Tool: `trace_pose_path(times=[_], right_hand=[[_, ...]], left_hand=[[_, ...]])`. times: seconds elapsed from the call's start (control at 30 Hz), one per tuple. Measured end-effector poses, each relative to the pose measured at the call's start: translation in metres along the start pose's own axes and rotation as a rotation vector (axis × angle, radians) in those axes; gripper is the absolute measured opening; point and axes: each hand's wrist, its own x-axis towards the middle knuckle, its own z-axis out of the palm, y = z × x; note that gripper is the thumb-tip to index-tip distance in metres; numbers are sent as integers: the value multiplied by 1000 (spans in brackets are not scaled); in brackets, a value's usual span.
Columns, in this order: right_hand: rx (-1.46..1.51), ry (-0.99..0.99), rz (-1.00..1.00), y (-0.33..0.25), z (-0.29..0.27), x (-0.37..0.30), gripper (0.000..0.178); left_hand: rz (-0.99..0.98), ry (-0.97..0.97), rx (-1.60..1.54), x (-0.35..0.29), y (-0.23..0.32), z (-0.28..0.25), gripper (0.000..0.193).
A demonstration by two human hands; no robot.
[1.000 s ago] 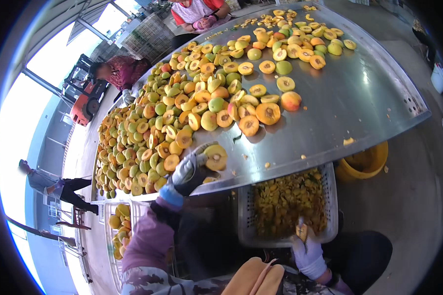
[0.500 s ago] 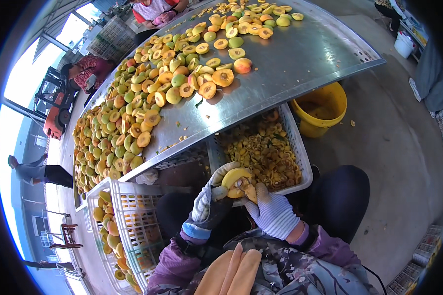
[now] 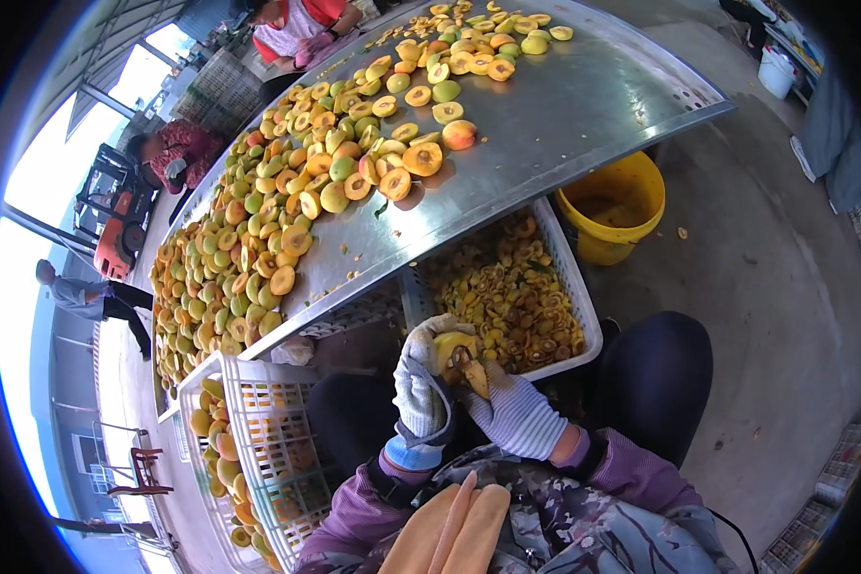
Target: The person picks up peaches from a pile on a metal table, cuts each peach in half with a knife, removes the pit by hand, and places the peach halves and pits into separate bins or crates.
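My left hand [image 3: 423, 383], in a grey-white knitted glove, is closed around a yellow peach half [image 3: 447, 346]. In a striped white-and-lilac glove, my right hand [image 3: 518, 417] grips a short tan-and-dark tool [image 3: 473, 371] against the fruit's cut side. Its working tip is hidden between the fruit and my fingers. Both hands are above my lap, beside a white crate [image 3: 591, 330] of yellow-brown fruit scraps. Many peach halves [image 3: 249, 239] are heaped on the metal table [image 3: 536, 134] ahead, several with their pits showing.
A white slatted basket [image 3: 273, 407] of fruit stands at my left, under the table edge. A yellow bucket [image 3: 610, 244] sits right of the scrap crate. Two people work along the table's far left side; another walks beyond, near an orange forklift [image 3: 115, 249].
My left hand has turned and wrapped further over the peach half, showing less of it. The tool stays against the fruit. The person at far left has walked closer to the table.
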Motion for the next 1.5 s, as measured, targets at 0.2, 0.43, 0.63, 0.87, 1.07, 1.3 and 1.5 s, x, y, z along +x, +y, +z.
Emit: trace_pose_path(times=[0.2, 0.43, 0.63, 0.87, 1.07, 1.3, 1.5], right_hand=[[-220, 45, -35, -6, -14, -3, 41], [-215, 27, -28, 2, -2, -5, 40], [269, 31, -182, 11, 6, 2, 33], [356, -222, -13, -3, -19, -4, 31], [860, -517, 243, -10, -25, -4, 31], [653, -458, 120, -14, -28, -4, 27], [907, -404, 99, -6, -24, -7, 17]], left_hand=[[-221, 90, -35, 5, 6, 6, 55], [-267, 145, -220, 3, -4, 3, 57], [-121, 89, -29, 3, -9, 5, 64], [-254, -159, 55, 12, 20, 4, 63], [-154, -89, 281, 11, 22, 10, 52], [-264, -221, 279, 19, 24, 11, 45], [-318, -381, 352, 34, 28, 10, 59]])
